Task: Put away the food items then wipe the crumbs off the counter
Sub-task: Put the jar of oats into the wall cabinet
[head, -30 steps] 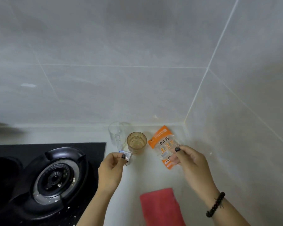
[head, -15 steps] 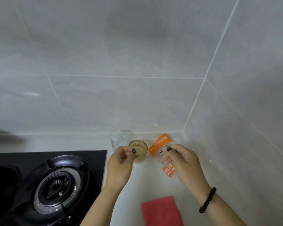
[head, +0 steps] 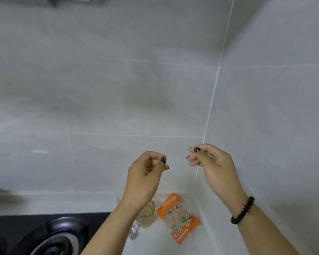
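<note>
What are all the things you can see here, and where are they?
packet: one, orange and clear, flat on the counter near the corner
brown glass: one, on the counter left of the packet, partly behind the left forearm
clear glass: one, behind the brown glass, mostly hidden
wrapper: one, small and silvery, on the counter beside the stove
stove: one, black, bottom left, with a round burner
counter: one, pale, along the wall
wall: grey tiles, two sides meeting in a corner
bracelet: one, dark beads, on the right wrist
left hand: raised, fingers curled, nothing visible in it
right hand: raised, fingers curled, nothing visible in it
</note>
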Demonstrator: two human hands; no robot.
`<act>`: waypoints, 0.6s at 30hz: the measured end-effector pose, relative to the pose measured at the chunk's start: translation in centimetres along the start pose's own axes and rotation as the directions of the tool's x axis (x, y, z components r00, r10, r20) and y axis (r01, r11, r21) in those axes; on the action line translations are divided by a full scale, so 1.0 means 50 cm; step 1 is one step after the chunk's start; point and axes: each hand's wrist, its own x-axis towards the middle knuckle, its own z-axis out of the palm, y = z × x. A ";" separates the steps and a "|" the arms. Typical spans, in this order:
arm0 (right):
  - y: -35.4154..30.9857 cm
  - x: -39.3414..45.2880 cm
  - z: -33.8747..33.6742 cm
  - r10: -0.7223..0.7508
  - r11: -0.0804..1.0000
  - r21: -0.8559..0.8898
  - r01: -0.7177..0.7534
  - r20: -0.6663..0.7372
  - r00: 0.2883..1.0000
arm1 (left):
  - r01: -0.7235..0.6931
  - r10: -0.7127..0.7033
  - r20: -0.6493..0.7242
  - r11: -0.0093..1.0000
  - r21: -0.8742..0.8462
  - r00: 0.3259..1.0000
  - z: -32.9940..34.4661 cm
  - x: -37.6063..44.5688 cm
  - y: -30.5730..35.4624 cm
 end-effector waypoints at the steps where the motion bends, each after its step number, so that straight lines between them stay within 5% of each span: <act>1: -0.024 0.010 -0.010 -0.034 0.999 0.008 0.034 -0.015 0.999 | -0.039 0.039 0.017 0.999 0.008 0.999 0.005 0.006 0.024; 8: -0.240 0.075 -0.104 -0.302 0.944 0.059 0.325 -0.244 0.921 | -0.273 0.274 0.090 0.962 -0.020 0.958 0.030 0.053 0.229; 18: -0.503 0.178 -0.224 -0.500 0.768 -0.005 0.641 -0.630 0.594 | -0.416 0.438 0.164 0.897 -0.151 0.884 0.102 0.102 0.479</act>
